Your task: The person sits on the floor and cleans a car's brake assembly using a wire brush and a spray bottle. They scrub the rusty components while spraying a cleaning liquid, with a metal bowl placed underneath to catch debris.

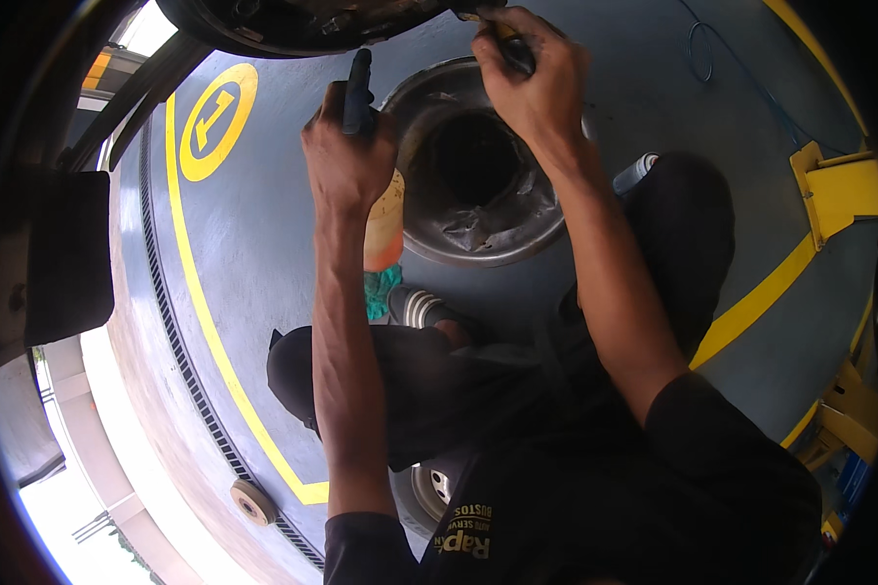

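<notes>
My right hand (541,88) is closed around the black and yellow handle of a slim tool, perhaps a screwdriver (513,49). Its far end meets the lower edge of a dark round vehicle part (312,24) at the top, where the tip is hard to make out. To the left, my left hand (349,161) grips a dark blue-grey tool handle (358,93), which points up toward the same part without clearly touching it. Below both hands, a dented metal wheel rim (424,229) lies flat on the floor. A bottle of orange liquid (384,229) stands beside it, partly behind my left wrist.
A green cloth (380,292) lies by my sandalled foot (421,307). By my right knee is a spray can (636,174). A yellow metal stand (844,195) is at the right, a thin hose (751,83) farther back. A floor drain (180,322) runs along the left.
</notes>
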